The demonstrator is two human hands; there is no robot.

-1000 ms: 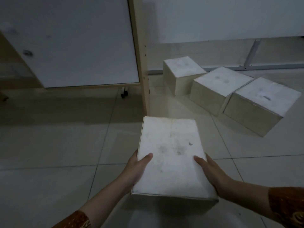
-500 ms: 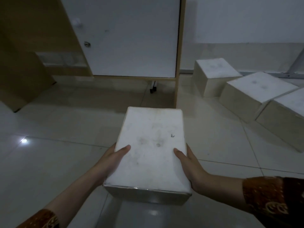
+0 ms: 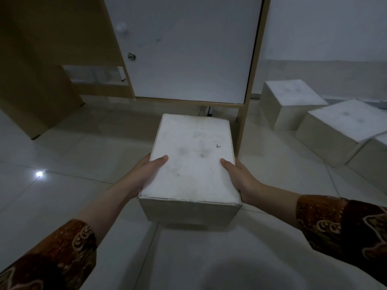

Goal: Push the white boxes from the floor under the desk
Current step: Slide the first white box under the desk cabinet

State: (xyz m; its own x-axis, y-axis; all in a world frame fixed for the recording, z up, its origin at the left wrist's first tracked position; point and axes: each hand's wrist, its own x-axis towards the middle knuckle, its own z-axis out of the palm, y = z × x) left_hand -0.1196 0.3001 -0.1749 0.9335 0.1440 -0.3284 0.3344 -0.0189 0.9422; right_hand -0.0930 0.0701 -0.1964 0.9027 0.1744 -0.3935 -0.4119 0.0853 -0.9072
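A white box [image 3: 192, 164] sits on the tiled floor in the middle of the view. My left hand [image 3: 144, 170] grips its left side and my right hand [image 3: 238, 174] grips its right side, thumbs on top. Its far end is close to the white cabinet door [image 3: 188, 47] of the desk and the wooden side panel [image 3: 249, 97]. Three more white boxes stand on the floor at the right: one [image 3: 289, 101] near the wall, one [image 3: 339, 124] in front of it, one [image 3: 374, 160] cut off by the frame edge.
A wooden panel [image 3: 31, 80] slants down at the left, with an open gap between it and the cabinet. A small caster [image 3: 209, 110] shows under the cabinet. A light reflection [image 3: 38, 174] glints on the floor tiles at left.
The box has slid leftward with both hands on it, from beside the side panel to in front of the cabinet door. The three boxes have shifted toward the right edge of view.
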